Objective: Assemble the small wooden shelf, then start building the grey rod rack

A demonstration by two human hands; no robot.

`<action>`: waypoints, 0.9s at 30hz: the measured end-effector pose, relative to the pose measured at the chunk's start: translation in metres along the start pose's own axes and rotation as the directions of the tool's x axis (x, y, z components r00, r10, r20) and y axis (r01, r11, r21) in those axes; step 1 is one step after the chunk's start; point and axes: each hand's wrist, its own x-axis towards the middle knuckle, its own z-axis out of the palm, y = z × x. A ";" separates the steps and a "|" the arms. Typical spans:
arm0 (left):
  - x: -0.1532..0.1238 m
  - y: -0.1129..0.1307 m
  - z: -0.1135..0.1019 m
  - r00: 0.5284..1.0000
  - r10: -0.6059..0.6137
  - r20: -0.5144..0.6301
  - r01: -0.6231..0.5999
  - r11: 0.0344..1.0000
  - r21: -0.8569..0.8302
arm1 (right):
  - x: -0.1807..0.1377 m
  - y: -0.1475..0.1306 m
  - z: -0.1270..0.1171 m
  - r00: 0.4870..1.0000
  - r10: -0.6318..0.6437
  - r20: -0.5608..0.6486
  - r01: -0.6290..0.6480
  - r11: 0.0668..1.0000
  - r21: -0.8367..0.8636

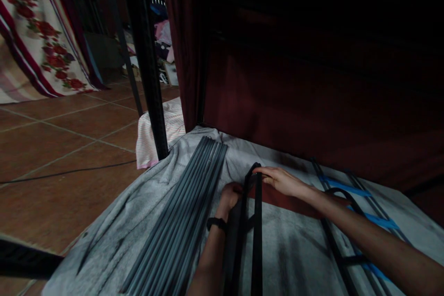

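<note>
A narrow black frame (pixel 257 236) with two long bars and a crosspiece stands in front of me on the grey cloth (pixel 291 240). My left hand (pixel 231 195), with a dark band on its wrist, has curled fingers at the frame's left side near the far end; the fingertips are partly hidden. Over the frame's far end, my right hand (pixel 275 179) is closed with its fingers on the top of the bars. Left of my left hand lies a row of several grey tubes (pixel 187 212), side by side.
Another black frame (pixel 335 240) lies at right among thin bars and blue strips (pixel 378 220). Dark red curtain (pixel 294 111) hangs behind. A black upright post (pixel 151 64) rises at the cloth's left corner. Tiled floor (pixel 69 148) with a cable lies left.
</note>
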 end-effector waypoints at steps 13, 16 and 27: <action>0.000 0.001 -0.002 0.997 0.076 0.017 -0.073 0.989 -0.131 | 0.001 -0.002 -0.001 1.000 0.007 0.003 -0.007 1.000 -0.006; 0.001 0.000 0.002 0.997 0.070 -0.033 -0.072 0.995 -0.064 | 0.002 -0.004 0.000 1.000 0.011 -0.003 -0.011 1.000 -0.013; 0.001 0.001 0.001 0.992 0.129 0.009 -0.129 0.987 0.095 | 0.002 -0.003 0.000 1.000 0.020 0.010 -0.019 1.000 -0.016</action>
